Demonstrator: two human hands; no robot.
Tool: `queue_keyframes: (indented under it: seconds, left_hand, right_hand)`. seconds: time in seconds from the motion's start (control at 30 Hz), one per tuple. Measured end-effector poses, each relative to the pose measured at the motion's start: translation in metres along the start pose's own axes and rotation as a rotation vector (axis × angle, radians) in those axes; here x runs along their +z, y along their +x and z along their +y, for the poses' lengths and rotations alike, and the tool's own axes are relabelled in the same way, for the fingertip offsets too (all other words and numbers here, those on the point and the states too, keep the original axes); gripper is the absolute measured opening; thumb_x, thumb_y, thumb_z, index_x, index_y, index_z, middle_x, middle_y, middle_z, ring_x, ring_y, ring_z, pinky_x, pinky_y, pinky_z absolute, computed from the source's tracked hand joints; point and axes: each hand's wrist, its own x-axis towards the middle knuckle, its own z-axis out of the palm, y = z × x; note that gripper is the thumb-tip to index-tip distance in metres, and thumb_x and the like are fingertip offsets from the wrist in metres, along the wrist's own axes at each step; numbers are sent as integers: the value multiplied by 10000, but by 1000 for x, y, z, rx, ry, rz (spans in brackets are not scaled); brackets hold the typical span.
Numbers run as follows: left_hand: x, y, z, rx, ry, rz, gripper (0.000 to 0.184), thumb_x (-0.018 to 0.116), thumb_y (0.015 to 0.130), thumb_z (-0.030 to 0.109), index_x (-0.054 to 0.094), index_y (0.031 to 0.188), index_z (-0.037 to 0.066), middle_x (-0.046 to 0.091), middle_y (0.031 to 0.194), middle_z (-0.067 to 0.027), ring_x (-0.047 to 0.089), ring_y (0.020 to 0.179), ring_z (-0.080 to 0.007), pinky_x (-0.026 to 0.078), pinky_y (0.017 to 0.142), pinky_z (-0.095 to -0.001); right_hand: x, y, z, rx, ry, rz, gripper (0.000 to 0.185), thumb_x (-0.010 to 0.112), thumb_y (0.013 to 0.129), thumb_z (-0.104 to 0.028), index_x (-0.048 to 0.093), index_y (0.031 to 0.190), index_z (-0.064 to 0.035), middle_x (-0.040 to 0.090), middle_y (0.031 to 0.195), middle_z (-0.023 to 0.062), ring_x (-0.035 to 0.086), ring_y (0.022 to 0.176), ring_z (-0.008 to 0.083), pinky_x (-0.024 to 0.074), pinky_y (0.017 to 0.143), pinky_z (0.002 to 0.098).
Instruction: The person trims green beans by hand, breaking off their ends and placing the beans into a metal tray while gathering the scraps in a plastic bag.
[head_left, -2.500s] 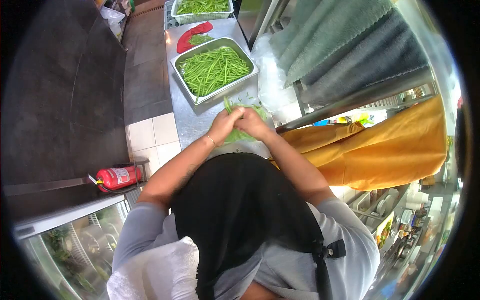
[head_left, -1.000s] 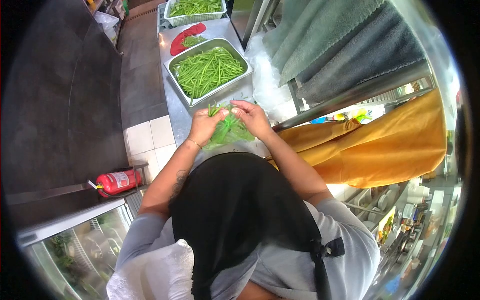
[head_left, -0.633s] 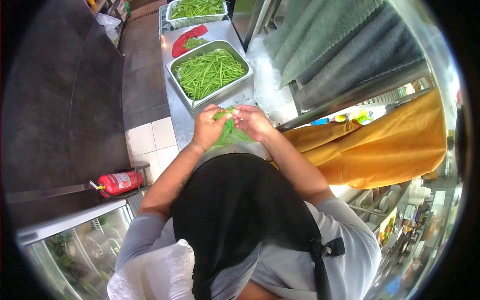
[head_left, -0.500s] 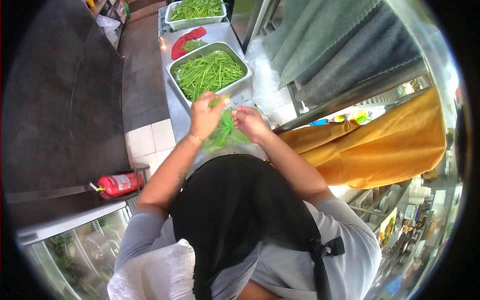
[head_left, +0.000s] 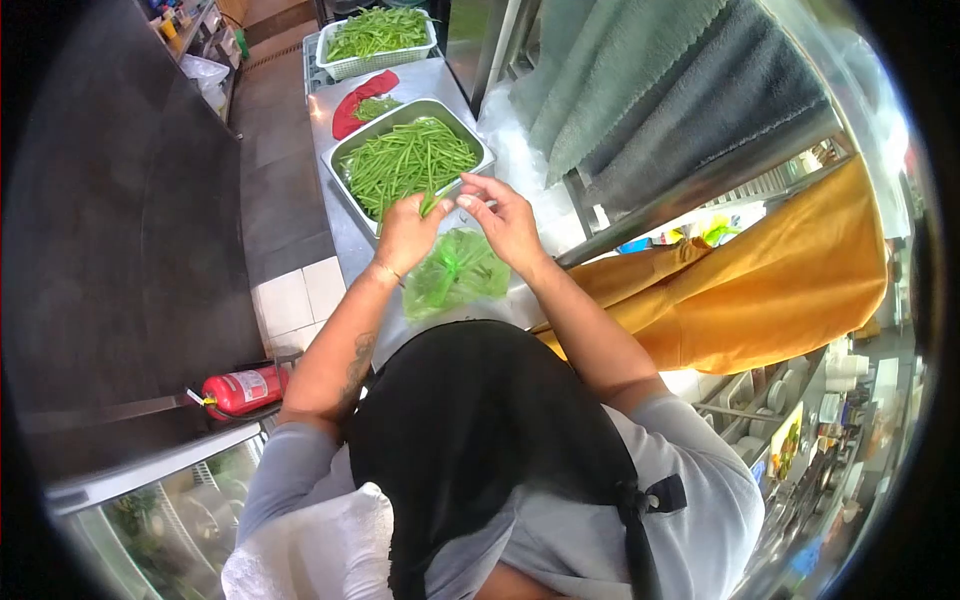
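Note:
Green beans [head_left: 430,205] stick up from between the thumb and fingers of my left hand [head_left: 405,238], which is closed on them by the near edge of a metal pan. My right hand [head_left: 508,225] is close beside it on the right, thumb and forefinger apart and pointing at the beans. I see nothing held in it. Many more green beans [head_left: 405,160] fill the metal pan [head_left: 482,150]. Below both hands, a translucent green plastic bag [head_left: 470,285] lies on the steel table [head_left: 340,215], with dark bits visible in or on it.
Behind the pan are a red cloth [head_left: 348,112] with green bits on it and a white basket [head_left: 345,66] of green beans. Towels [head_left: 640,90] and an orange cloth [head_left: 780,280] hang on the right. A red fire extinguisher [head_left: 240,390] lies low on the left.
My right hand has left the green bag and risen toward the beans in my left hand. My left hand has turned and lowered slightly. More of the bag shows now.

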Motion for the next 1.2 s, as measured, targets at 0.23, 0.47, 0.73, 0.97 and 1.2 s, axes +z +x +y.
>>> queue_keyframes:
  seconds: [0.23,0.47,0.73,0.97,1.2]
  left_hand:
    - [2,-28,-14,-99,-160,-254,320,671,1044,343,737,1130,42,733,922,-92,680,844,-206,540,813,-371]
    - [1,-42,-24,-247,-313,-403,345,558,1100,349,724,1126,48,594,788,-15,566,752,-129,489,726,-324]
    - [14,-50,-24,-330,-325,-320,226,541,1104,224,681,1060,52,497,718,54,417,619,-66,355,554,-271]
    - [3,-60,-3,-504,-385,-340,215,573,1083,205,694,1023,37,511,703,52,440,622,-78,374,561,-293]
    - [10,-60,-21,-252,-45,-419,317,600,1052,270,697,1105,-27,733,915,-203,705,868,-320,538,827,-437]
  right_hand:
    - [1,8,32,158,129,-144,138,741,1000,-117,765,1047,10,769,887,40,665,806,108,547,778,279]
    - [4,-6,37,225,247,-217,124,722,1004,-93,722,979,28,765,919,81,673,799,132,543,752,286]
    - [21,-21,22,-488,-807,-86,79,694,944,-63,624,943,-25,668,894,144,664,911,375,564,876,468]
    - [8,-25,45,6,-228,-190,204,796,886,-53,735,1080,-55,651,920,114,662,903,296,558,847,400]
    - [13,-31,49,-212,-306,-239,210,838,871,-76,808,1076,-113,638,935,61,641,874,217,541,772,346]
